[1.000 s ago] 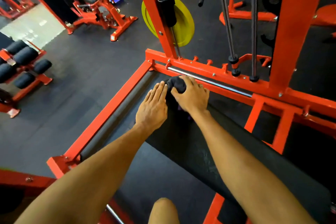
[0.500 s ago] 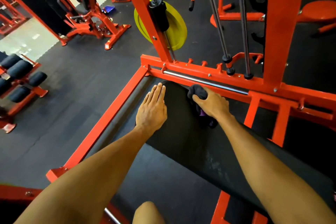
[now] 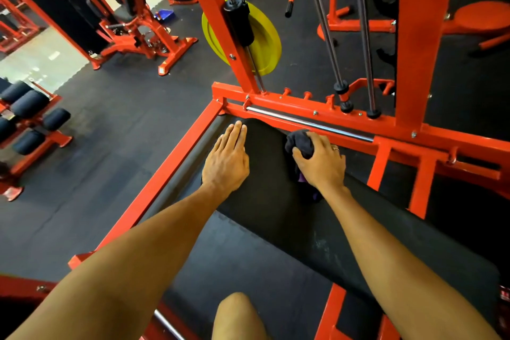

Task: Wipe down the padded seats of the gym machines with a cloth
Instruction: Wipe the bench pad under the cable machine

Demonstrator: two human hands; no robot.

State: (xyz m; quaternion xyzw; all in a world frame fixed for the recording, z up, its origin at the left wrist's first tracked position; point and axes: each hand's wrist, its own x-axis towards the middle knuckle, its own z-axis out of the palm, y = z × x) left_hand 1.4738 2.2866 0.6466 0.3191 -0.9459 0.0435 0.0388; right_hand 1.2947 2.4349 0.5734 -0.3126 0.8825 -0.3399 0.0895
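One dark cloth [image 3: 299,143] was clenched in the right grip [image 3: 321,165], the left grip [image 3: 226,160] laid flat, released; knuckles could be scraped on the chrome bar [image 3: 309,124] just beside.

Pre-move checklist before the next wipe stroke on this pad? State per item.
1. Cloth gripped: right hand holds the bunched dark cloth: ok.
2. Cloth on surface: it presses on the black pad near the far end: ok.
3. Brace: left hand lies flat on the pad's far left corner, fingers straight: ok.
4. Gap to the chrome bar: the cloth sits right beside it, contact unclear: cannot tell.
5. Surface: pale marks show on the pad nearer the person: not ok.
6. Cloth damp: cannot tell.
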